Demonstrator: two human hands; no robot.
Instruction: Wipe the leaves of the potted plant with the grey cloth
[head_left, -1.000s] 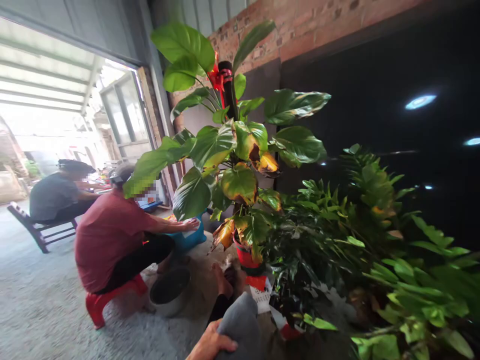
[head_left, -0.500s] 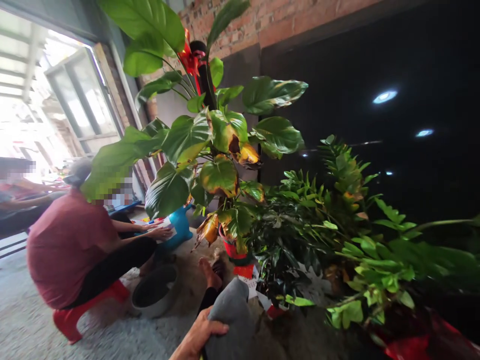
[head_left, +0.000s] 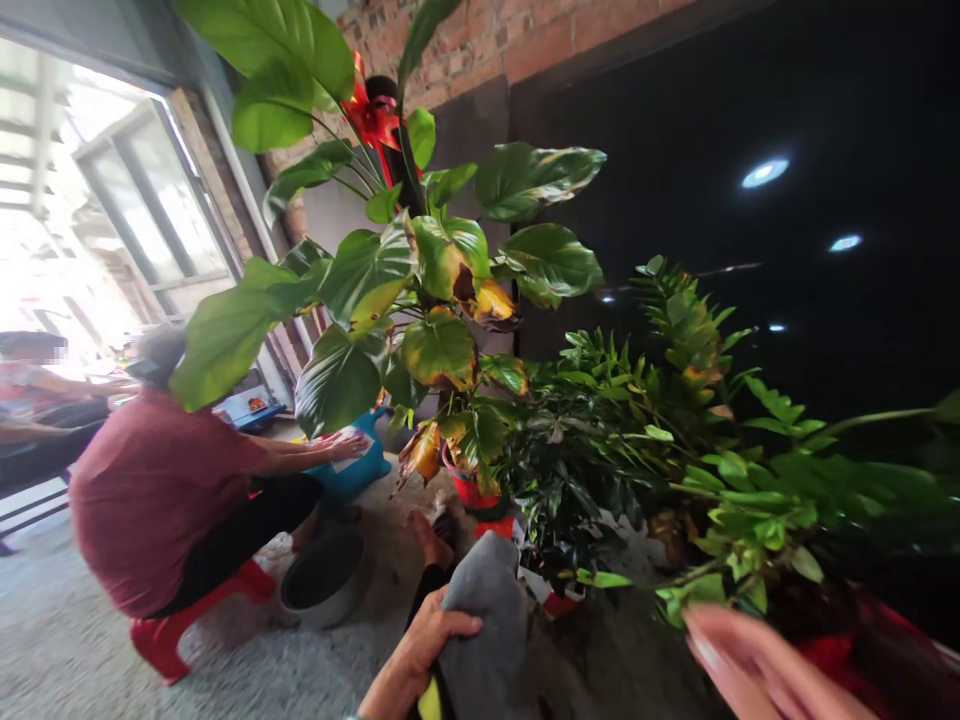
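Observation:
My left hand (head_left: 424, 645) rests on my grey-clad knee (head_left: 487, 620), fingers curled over the cloth, holding nothing separate. My right hand (head_left: 750, 665) comes in blurred at the lower right with its fingers stretched out and nothing in it, just below the leafy green plant (head_left: 750, 500). A tall plant with big green and yellowing leaves (head_left: 435, 290) stands in a red pot (head_left: 469, 490) ahead of my knee. My bare foot (head_left: 427, 540) rests on the ground beside that pot.
A person in a red shirt (head_left: 150, 490) squats on a red stool (head_left: 161, 635), hands on a blue container (head_left: 352, 465). A grey basin (head_left: 322, 575) lies near them. Another person (head_left: 37, 390) sits far left. A brick wall and dark panel (head_left: 750, 120) stand behind the plants.
My right hand has come into view at the lower right. My left hand stays on my knee. The view shifted slightly, and the person in red moved their hands on the blue container.

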